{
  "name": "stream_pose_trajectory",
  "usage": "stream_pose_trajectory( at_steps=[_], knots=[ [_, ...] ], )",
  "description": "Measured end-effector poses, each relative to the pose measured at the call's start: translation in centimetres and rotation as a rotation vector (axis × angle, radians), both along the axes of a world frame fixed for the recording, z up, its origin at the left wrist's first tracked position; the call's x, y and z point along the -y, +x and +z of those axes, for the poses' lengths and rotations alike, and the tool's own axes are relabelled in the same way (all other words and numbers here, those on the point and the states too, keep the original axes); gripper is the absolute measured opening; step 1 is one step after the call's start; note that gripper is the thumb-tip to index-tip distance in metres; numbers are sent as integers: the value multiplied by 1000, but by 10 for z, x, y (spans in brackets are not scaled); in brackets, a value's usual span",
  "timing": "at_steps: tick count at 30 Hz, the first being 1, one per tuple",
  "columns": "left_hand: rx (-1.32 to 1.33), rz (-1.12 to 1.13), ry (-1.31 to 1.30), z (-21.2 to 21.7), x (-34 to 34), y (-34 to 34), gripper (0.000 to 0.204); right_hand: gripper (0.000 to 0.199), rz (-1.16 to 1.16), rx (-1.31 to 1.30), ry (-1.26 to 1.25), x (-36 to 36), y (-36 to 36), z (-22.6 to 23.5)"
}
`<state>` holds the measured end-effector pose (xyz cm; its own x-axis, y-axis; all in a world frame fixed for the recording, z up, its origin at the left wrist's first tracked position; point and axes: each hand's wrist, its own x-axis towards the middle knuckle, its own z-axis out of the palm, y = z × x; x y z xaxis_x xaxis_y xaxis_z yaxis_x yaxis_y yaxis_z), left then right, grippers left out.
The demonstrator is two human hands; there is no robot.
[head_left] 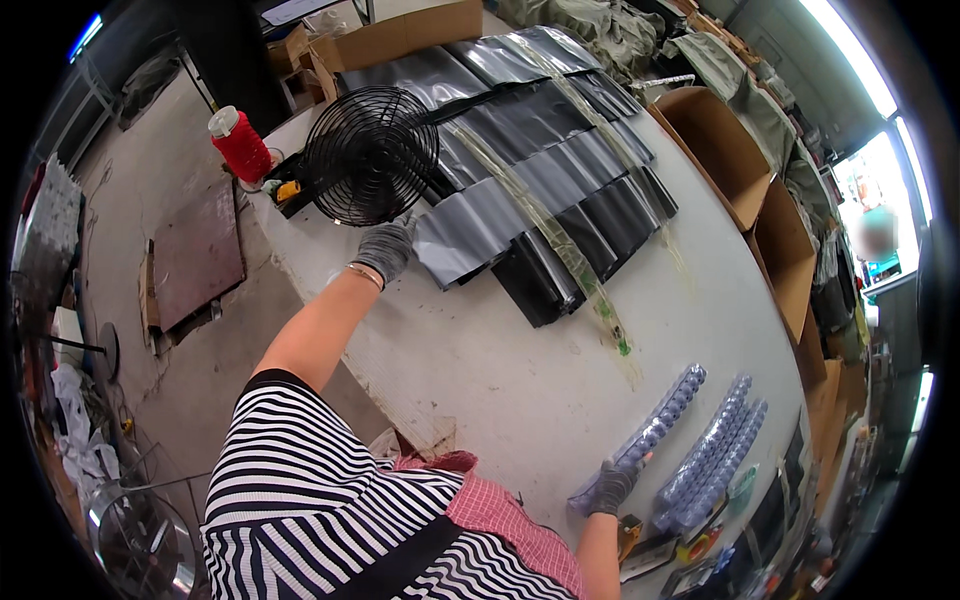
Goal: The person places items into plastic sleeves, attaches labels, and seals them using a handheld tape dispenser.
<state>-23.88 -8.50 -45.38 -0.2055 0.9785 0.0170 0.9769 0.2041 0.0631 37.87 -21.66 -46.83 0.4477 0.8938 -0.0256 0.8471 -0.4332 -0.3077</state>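
Observation:
My left hand (385, 252), in a grey glove, is at the near left corner of a spread of grey and black plastic bags (460, 235), just below a black wire-cage fan (372, 155). Its fingertips meet the bag edge, but whether they grip it I cannot tell. At the lower right, my gloved right hand (613, 488) is closed round the near end of a long, clear, ribbed plastic strip (660, 420), which lies slantwise on the white table. Beside it rest several similar strips (715, 455). Greenish clear tape (550, 235) runs across the bags in two bands.
The white table (480, 380) has its near left edge close to my body. A red spool of cord (240, 145) stands by the fan. Open cardboard boxes (720, 150) line the right side. Small tools and a tape roll (695, 547) lie at the lower right.

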Motion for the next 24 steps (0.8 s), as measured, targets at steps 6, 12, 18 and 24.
stream_pose_trajectory(
  at_steps=[6, 12, 18, 24],
  knots=[
    [6, -42, -106, -1, 16, -22, 56, 106, 48, 22, -23, -2, -9, 10],
    [-35, -141, -197, 13, 31, -38, 62, 106, 23, 61, -13, -1, -17, 18],
    [-74, -188, -58, -7, 38, -52, 55, 102, -21, 14, -39, -4, -24, 23],
    [-168, -500, 220, 28, 17, 15, 28, 100, 41, 69, 70, 2, -9, 5]
  ],
)
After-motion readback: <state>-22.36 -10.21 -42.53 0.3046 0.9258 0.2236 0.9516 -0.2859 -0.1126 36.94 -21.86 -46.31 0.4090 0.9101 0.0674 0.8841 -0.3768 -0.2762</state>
